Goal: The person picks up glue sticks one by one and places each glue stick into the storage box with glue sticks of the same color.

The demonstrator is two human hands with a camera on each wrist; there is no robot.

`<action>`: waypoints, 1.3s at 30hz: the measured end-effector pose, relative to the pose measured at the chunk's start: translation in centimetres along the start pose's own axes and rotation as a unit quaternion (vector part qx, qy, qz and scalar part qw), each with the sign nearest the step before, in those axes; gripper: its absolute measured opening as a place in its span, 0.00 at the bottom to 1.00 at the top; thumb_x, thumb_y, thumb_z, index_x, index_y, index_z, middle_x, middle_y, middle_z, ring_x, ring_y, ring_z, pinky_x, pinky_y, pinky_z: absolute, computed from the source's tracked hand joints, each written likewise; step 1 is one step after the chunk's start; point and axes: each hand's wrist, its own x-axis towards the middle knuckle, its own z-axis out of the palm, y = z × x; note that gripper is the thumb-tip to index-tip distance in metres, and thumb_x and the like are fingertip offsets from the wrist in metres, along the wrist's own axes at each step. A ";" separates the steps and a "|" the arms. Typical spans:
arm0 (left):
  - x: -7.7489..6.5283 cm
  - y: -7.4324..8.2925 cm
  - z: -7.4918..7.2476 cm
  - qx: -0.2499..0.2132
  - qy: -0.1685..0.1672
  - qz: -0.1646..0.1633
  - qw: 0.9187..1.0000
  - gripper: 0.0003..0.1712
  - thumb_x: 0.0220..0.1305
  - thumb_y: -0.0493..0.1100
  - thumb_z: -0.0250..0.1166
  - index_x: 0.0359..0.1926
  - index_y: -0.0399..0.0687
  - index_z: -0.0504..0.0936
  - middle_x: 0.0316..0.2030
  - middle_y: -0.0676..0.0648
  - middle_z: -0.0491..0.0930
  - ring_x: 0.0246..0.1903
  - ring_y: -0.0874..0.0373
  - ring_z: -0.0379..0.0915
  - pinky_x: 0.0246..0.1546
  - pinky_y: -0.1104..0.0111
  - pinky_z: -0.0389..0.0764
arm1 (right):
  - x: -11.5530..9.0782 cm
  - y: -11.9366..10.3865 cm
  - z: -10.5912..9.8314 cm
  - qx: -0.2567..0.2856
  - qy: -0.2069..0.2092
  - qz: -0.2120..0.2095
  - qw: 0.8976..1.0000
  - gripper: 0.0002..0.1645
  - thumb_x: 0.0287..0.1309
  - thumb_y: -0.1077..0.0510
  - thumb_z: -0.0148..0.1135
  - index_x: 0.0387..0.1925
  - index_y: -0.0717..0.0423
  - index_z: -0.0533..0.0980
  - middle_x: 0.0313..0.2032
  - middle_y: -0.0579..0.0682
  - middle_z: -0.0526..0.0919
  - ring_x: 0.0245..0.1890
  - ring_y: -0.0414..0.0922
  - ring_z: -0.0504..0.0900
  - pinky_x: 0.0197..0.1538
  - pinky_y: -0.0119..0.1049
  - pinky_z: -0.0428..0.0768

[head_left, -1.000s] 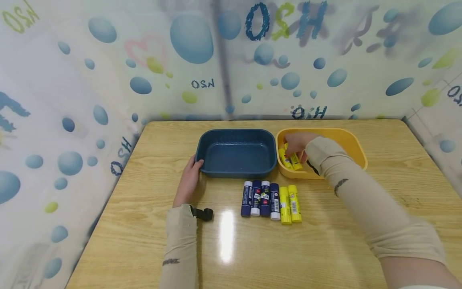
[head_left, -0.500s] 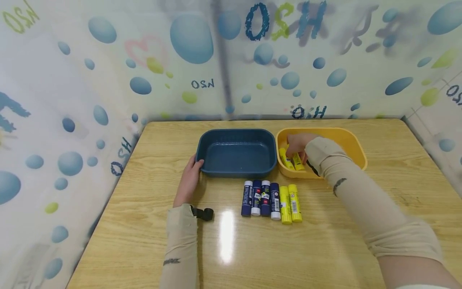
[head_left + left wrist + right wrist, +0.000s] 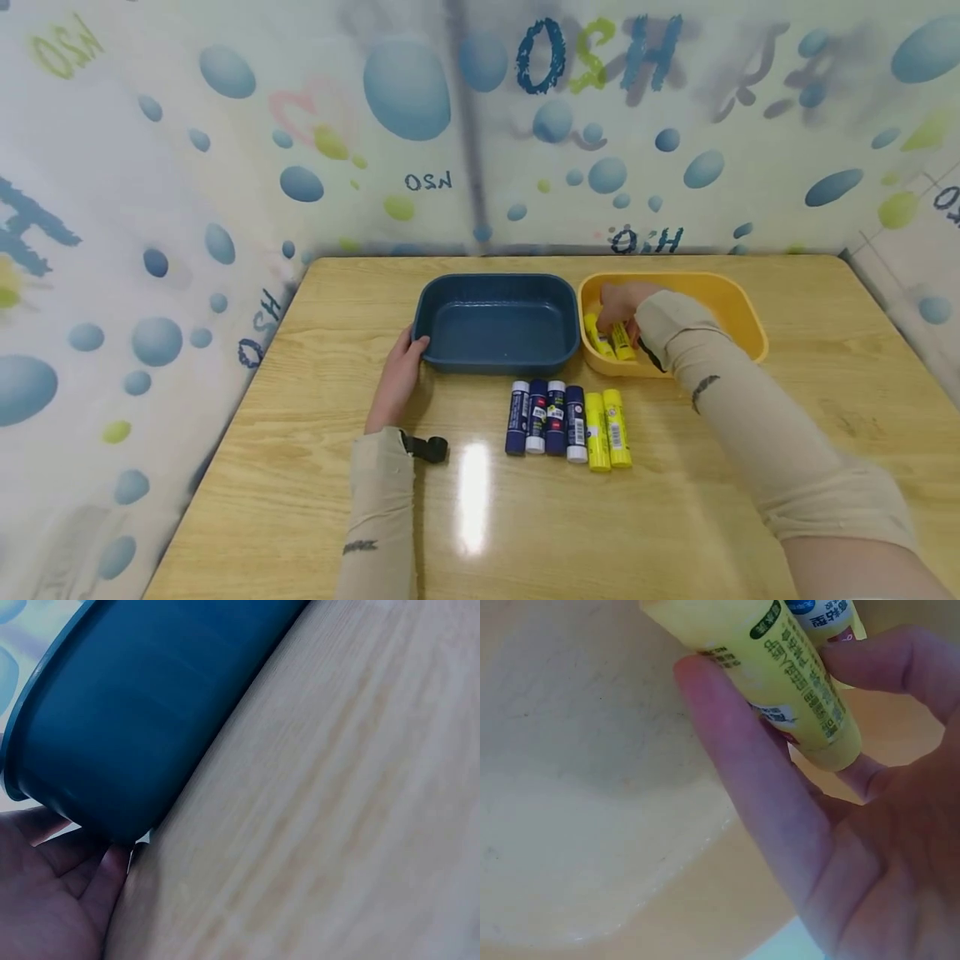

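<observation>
My right hand (image 3: pixel 624 302) reaches into the left end of the yellow bin (image 3: pixel 738 321). In the right wrist view, the thumb and fingers of that hand (image 3: pixel 870 847) grip a yellow glue stick (image 3: pixel 780 682). Beside it lies a second yellow glue stick (image 3: pixel 832 619), which the thumb tip seems to meet. My left hand (image 3: pixel 400 375) holds the near left corner of the blue bin (image 3: pixel 491 367), thumb at the rim and fingers against the outside wall. Seen from the left wrist, the fingers of the hand (image 3: pixel 52 892) curl at the lower corner of the bin (image 3: pixel 135 712).
In front of the bins lies a row of glue sticks: several navy ones (image 3: pixel 556 418) and two yellow ones, the rightmost yellow glue stick (image 3: pixel 618 429) next to its twin. Both bins stand side by side near the back edge of the wooden table (image 3: pixel 300 433), before a patterned wall.
The head view has shifted slightly. My right hand has moved a little to the right inside the yellow bin, still on a yellow glue stick. The left hand has stayed on the blue bin.
</observation>
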 end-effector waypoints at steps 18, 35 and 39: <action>0.2 -0.1 0.3 0.006 0.000 0.002 1.000 0.29 0.65 0.54 0.47 0.66 0.59 0.57 0.63 0.54 0.57 0.62 0.62 0.48 0.62 0.63 0.50 | -0.2 0.3 -0.4 0.015 0.033 -0.042 0.998 0.28 0.58 0.56 0.52 0.56 0.65 0.58 0.46 0.62 0.69 0.41 0.56 0.72 0.41 0.42 0.77; 0.1 -0.1 0.2 0.010 0.002 0.000 1.000 0.28 0.65 0.52 0.47 0.66 0.58 0.57 0.64 0.54 0.57 0.63 0.62 0.47 0.62 0.63 0.50 | -0.5 0.4 -1.0 -0.111 0.098 -0.141 0.979 0.25 0.59 0.55 0.50 0.56 0.64 0.65 0.55 0.63 0.67 0.51 0.56 0.68 0.53 0.51 0.67; 0.1 0.0 0.2 0.008 0.003 0.000 1.000 0.28 0.65 0.52 0.47 0.66 0.58 0.58 0.63 0.54 0.57 0.62 0.62 0.48 0.62 0.63 0.50 | -1.2 0.9 -1.5 -0.112 0.104 -0.159 0.975 0.26 0.59 0.55 0.49 0.56 0.63 0.65 0.55 0.63 0.67 0.52 0.57 0.67 0.53 0.52 0.66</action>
